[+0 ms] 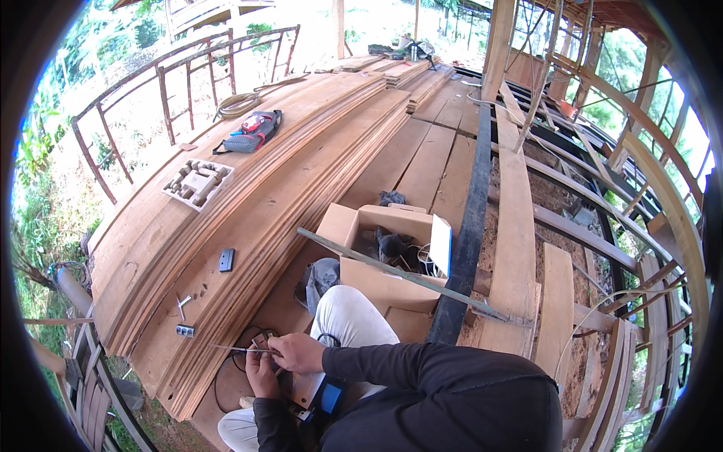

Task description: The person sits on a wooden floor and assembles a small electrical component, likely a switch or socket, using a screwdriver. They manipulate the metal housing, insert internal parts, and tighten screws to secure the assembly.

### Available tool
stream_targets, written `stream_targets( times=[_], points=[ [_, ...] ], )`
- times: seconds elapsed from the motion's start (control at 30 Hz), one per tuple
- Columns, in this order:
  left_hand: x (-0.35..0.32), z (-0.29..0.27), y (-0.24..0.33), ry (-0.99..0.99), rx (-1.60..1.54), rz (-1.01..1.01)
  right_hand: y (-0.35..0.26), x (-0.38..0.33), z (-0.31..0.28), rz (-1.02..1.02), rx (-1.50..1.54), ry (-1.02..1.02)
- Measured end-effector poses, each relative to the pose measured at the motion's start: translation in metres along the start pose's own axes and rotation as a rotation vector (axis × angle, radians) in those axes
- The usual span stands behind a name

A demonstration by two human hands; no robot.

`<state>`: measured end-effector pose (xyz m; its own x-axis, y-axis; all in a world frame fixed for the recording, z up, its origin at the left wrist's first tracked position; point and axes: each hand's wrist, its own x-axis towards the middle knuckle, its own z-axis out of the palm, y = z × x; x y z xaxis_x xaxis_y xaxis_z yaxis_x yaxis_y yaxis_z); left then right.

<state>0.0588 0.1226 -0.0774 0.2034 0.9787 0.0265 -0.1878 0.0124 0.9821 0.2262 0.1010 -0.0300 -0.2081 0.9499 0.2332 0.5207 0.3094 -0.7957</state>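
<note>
Both of my hands are closed and close together above my lap. My left hand (262, 375) pinches a thin, straight, light-coloured rod (226, 347), which points left over the plank edges. From the right, my right hand (297, 352) closes on the rod's near end; the fingers partly hide what is there. Just below the hands, a metal and blue boxy device (329, 397) rests in my lap, partly covered by my arms. A dark cable (256, 331) loops beside my knee. On the planks nearby lie a small metal block (184, 330) and a T-shaped piece (181, 303).
Stacked planks (301, 173) extend away on the left, bearing a dark box (227, 260), a moulded tray (198, 183), a bag (252, 134) and coiled hose (237, 105). A metal bar (361, 258) crosses an open cardboard box (388, 290). Open floor joists (584, 230) lie right.
</note>
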Motion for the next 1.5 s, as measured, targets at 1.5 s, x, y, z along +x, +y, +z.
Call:
stream_targets(
  times=[1.5],
  points=[
    [-0.005, 0.008, 0.015, 0.002, -0.056, -0.092, -0.007, 0.004, 0.002, 0.026, -0.096, -0.014]
  ],
)
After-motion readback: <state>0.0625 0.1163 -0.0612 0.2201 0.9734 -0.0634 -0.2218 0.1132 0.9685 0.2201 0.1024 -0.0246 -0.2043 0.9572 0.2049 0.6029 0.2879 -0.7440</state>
